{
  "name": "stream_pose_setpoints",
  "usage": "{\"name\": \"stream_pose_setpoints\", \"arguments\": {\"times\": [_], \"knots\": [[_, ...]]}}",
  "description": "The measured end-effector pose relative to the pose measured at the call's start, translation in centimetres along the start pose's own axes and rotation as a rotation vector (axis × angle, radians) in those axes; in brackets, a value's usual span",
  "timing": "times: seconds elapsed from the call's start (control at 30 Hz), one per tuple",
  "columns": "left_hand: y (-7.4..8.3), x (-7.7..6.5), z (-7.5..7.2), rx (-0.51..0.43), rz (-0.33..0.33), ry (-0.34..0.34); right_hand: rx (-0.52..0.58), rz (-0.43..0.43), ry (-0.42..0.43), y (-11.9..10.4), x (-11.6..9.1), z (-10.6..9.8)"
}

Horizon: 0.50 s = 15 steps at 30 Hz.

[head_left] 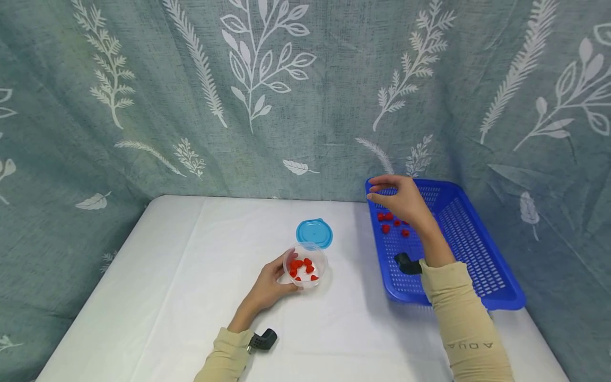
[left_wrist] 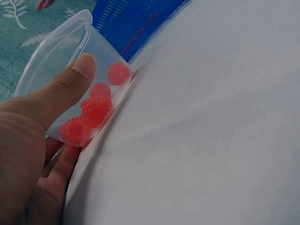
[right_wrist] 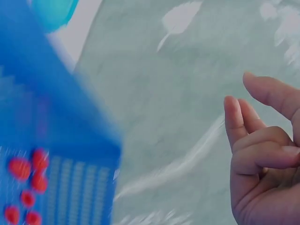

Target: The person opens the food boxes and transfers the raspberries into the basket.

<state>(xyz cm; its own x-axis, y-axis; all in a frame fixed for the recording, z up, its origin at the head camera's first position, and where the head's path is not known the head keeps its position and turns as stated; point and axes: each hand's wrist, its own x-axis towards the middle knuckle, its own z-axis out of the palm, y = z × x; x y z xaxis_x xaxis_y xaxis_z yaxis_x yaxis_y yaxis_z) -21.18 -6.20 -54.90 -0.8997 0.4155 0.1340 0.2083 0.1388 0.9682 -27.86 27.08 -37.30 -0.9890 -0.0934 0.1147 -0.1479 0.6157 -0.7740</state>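
Observation:
My left hand (head_left: 268,287) grips a clear plastic tub (head_left: 317,254) by its side, the thumb lying along the wall in the left wrist view. Several red raspberries (left_wrist: 96,110) lie at the bottom of the tub, which stands on the white cloth. Over the far left part of a blue basket (head_left: 389,284), my right hand (head_left: 404,200) hovers with thumb and fingers apart and nothing between them. More raspberries (head_left: 385,228) are scattered on the basket floor below that hand, some of them hidden by it in the head view.
A round blue lid (head_left: 314,233) lies flat on the white tablecloth (head_left: 210,254), just behind the tub. Green leaf-patterned fabric (head_left: 334,132) hangs behind and beside the table. The basket takes up the table's right side, its raised walls around the raspberries.

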Motion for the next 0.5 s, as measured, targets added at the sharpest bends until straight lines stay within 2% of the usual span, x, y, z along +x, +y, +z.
{"name": "stream_pose_setpoints", "arguments": {"times": [0.1, 0.23, 0.33, 0.5], "knots": [[0.1, 0.0, 0.0, -0.005, 0.003, 0.004, 0.016, -0.037, -0.028, -2.0, -1.6, 1.4], [0.0, 0.0, 0.0, -0.005, 0.003, 0.001, 0.062, -0.085, -0.075, -3.3, -3.2, 3.9], [0.1, 0.0, -0.1, 0.001, 0.011, -0.003, 0.074, -0.123, -0.105, -3.3, -3.9, 6.2], [0.1, 0.1, -0.1, 0.000, 0.024, -0.009, 0.094, -0.153, -0.158, -2.1, -4.7, 10.0]]}}
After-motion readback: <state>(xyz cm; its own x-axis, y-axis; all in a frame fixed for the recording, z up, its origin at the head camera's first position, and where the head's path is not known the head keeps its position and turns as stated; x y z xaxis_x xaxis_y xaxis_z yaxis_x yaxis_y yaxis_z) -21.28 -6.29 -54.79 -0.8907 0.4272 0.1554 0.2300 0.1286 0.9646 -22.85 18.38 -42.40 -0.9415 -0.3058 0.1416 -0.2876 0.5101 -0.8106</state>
